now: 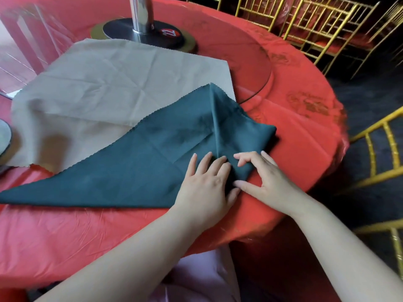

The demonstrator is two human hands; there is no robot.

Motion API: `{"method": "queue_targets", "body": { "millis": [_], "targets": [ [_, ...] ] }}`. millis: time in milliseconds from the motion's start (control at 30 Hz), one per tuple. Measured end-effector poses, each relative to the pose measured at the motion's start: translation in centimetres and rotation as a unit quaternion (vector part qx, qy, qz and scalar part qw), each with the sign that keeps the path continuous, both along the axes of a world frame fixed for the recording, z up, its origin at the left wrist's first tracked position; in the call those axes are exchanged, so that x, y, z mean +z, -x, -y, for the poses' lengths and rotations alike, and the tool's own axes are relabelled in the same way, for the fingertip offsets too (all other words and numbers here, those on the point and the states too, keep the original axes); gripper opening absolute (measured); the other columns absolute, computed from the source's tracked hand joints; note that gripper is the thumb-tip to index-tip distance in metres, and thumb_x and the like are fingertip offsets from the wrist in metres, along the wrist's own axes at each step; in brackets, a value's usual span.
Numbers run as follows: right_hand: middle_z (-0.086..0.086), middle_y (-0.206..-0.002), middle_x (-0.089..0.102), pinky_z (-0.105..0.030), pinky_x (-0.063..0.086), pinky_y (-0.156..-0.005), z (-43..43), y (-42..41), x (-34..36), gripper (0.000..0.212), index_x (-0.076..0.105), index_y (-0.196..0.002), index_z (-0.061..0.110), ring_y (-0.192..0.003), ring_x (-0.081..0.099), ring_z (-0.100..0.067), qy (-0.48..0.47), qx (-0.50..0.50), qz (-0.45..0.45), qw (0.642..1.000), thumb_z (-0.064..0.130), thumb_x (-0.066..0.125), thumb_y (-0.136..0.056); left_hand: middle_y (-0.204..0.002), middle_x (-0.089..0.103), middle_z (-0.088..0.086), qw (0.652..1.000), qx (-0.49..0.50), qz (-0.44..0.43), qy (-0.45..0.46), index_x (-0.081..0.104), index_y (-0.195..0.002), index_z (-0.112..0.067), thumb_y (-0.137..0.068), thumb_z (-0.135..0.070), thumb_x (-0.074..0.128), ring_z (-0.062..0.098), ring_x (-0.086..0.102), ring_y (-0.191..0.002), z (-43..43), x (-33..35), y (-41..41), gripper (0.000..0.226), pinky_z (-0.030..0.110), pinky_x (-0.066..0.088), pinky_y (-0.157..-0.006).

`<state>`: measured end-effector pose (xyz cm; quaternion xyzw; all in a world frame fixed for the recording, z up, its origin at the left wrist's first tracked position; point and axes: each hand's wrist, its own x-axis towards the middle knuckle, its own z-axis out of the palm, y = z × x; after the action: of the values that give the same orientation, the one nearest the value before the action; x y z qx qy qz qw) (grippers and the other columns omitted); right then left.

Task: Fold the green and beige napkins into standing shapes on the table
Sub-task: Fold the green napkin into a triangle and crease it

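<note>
A dark green napkin [135, 171] lies on the red tablecloth, folded into a long triangle with its right corner turned up over the middle. My left hand [207, 182] lies flat on the fold near the bottom point, fingers spread. My right hand [263, 175] rests beside it, thumb and fingers pressing the folded right flap. A beige napkin [87, 88] lies spread flat behind, partly under the green one.
The round table [65, 236] has a glass turntable [257, 68] on a metal post with a number 22 marker [170, 33]. A plate edge [4, 136] shows at far left. Gold chairs [305, 25] stand at the right and back.
</note>
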<state>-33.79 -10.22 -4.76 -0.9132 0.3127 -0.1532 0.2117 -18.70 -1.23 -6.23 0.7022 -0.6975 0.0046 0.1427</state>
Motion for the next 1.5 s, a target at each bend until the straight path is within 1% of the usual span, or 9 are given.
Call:
{"method": "queue_targets", "body": {
  "millis": [133,267,433,867,1067,1167,1300,1400,1500],
  "targets": [
    [0.021,-0.131,0.038,-0.034,0.005,-0.115,0.7,0.3,-0.2,0.038,0.043,-0.087,0.032,-0.13,0.027,0.008,-0.016,-0.007,-0.044,0.999,0.064,0.045,-0.069,-0.127,0.06,-0.003,0.999,0.002,0.015,-0.04,0.056,-0.125,-0.017,-0.083,-0.058,0.029,0.028,0.051,-0.123,0.0,0.4,-0.1,0.065,0.052,0.032,-0.104],
    [0.009,-0.149,0.025,-0.03,-0.001,-0.113,2.0,0.4,0.3,0.031,0.046,-0.086,0.029,-0.14,0.005,-0.002,-0.004,-0.017,-0.075,0.997,0.054,0.061,-0.074,-0.157,0.004,-0.008,0.994,-0.022,0.012,-0.103,0.0,-0.149,-0.023,-0.086,-0.064,0.012,0.022,-0.005,-0.145,0.2,0.7,-0.3,0.076,0.044,-0.011,-0.113],
    [0.003,-0.156,0.011,-0.034,-0.003,-0.113,4.6,1.0,0.8,0.019,0.049,-0.086,0.03,-0.144,-0.004,-0.012,-0.026,-0.062,-0.097,0.993,0.039,0.065,-0.081,-0.156,-0.014,-0.01,0.989,-0.019,0.026,-0.144,-0.014,-0.146,-0.025,-0.088,-0.066,0.017,0.019,-0.017,-0.143,0.3,1.0,-0.4,0.078,0.043,-0.016,-0.112],
    [-0.004,-0.156,0.013,-0.044,0.005,-0.116,11.4,2.8,1.4,0.012,0.051,-0.087,0.031,-0.145,0.0,-0.019,-0.076,-0.18,-0.07,0.978,0.029,0.062,-0.085,-0.156,-0.017,-0.008,0.985,-0.02,0.029,-0.171,-0.015,-0.146,-0.027,-0.086,-0.069,0.019,0.02,-0.015,-0.143,0.5,1.1,-0.4,0.08,0.044,-0.012,-0.113],
    [0.0,-0.154,0.02,-0.039,0.008,-0.112,12.7,3.0,1.4,0.002,0.055,-0.091,0.029,-0.143,0.01,-0.018,-0.077,-0.228,-0.081,0.967,0.03,0.056,-0.09,-0.156,-0.016,-0.009,0.984,-0.025,0.018,-0.173,-0.014,-0.146,-0.027,-0.087,-0.068,0.019,0.02,-0.015,-0.143,0.5,1.1,-0.5,0.08,0.045,-0.01,-0.114],
    [-0.001,-0.148,0.032,-0.037,0.012,-0.111,12.3,2.6,1.0,0.003,0.055,-0.088,0.027,-0.139,0.022,-0.022,-0.043,-0.257,-0.074,0.963,0.029,0.055,-0.09,-0.156,-0.015,-0.009,0.984,-0.025,0.013,-0.174,-0.014,-0.146,-0.027,-0.087,-0.068,0.019,0.021,-0.014,-0.143,0.6,0.9,-0.5,0.079,0.046,-0.01,-0.114],
    [-0.009,-0.118,0.055,-0.039,0.023,-0.104,9.7,0.4,0.9,0.004,0.059,-0.086,0.018,-0.117,0.046,-0.033,0.085,-0.309,-0.002,0.947,0.022,0.06,-0.086,-0.156,-0.016,-0.007,0.985,-0.06,-0.023,-0.158,-0.013,-0.147,-0.023,-0.087,-0.067,0.022,0.019,-0.014,-0.144,0.1,0.9,-0.8,0.082,0.046,-0.007,-0.116],
    [-0.003,-0.096,0.061,-0.035,0.027,-0.096,4.1,-2.4,1.7,0.011,0.063,-0.081,0.018,-0.096,0.055,-0.028,0.115,-0.184,0.072,0.973,0.028,0.064,-0.08,-0.155,-0.011,-0.009,0.974,-0.141,-0.139,-0.106,-0.004,-0.148,-0.02,-0.086,-0.062,0.036,0.011,-0.012,-0.143,-1.2,2.4,-3.4,0.085,0.035,-0.004,-0.117],
    [0.014,-0.084,0.055,-0.029,0.023,-0.101,-2.7,-4.3,2.0,0.02,0.065,-0.075,0.027,-0.086,0.053,-0.011,0.069,-0.047,0.068,0.994,0.045,0.059,-0.074,-0.146,0.024,-0.014,0.961,-0.191,-0.192,-0.062,0.028,-0.144,-0.02,-0.079,-0.054,0.057,0.002,0.009,-0.139,-3.4,3.7,-8.3,0.078,0.016,0.006,-0.113]
  ]
}}
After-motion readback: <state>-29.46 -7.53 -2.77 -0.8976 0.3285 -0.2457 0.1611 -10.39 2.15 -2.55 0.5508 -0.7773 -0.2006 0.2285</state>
